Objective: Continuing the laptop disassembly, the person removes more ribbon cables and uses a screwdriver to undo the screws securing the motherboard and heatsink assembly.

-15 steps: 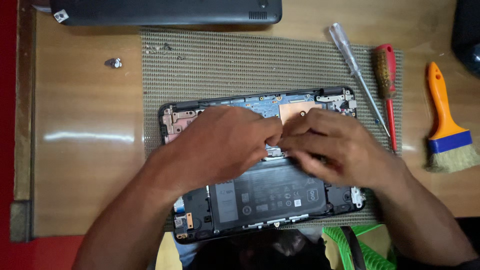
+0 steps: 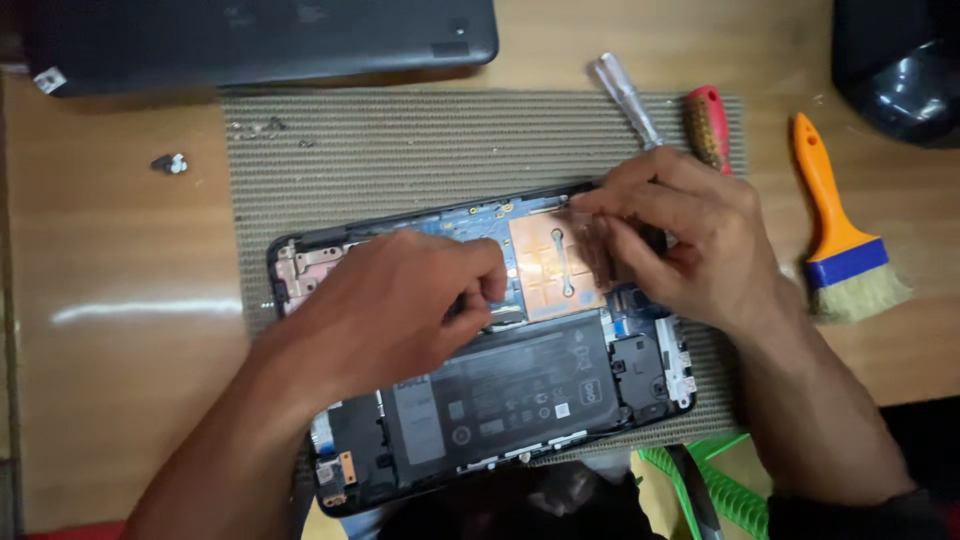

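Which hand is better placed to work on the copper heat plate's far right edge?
Right. Its hand already has fingertips at that edge of the copper plate; the left hand rests beyond the plate's opposite side.

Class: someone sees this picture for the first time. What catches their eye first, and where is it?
The opened laptop lies mid-frame on a ribbed mat, its copper plate shining. The left hand and right hand work over it. An orange-handled brush lies at the right.

left hand (image 2: 395, 305) hides the opened laptop's (image 2: 500, 400) middle board — fingertips unseen | right hand (image 2: 680, 240) covers its top right corner | black cover (image 2: 260, 40) cut off by top edge | small screws (image 2: 170, 163) — too small to tell
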